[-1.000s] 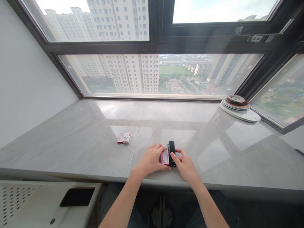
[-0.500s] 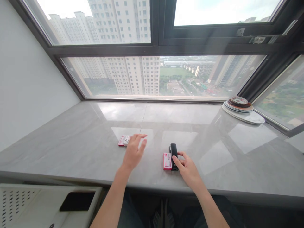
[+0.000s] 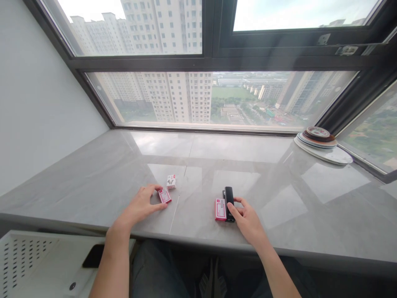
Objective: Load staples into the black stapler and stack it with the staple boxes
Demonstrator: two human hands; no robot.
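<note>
The left hand [image 3: 139, 206] pinches a pink box [image 3: 165, 196] just beside a white box [image 3: 171, 182]; the right hand [image 3: 247, 220] grips a stapler [image 3: 229, 200].

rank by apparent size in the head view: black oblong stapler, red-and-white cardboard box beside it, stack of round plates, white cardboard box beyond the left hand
1. Stack of round plates
2. Black oblong stapler
3. Red-and-white cardboard box
4. White cardboard box
True sizes unsure: distances differ.
</note>
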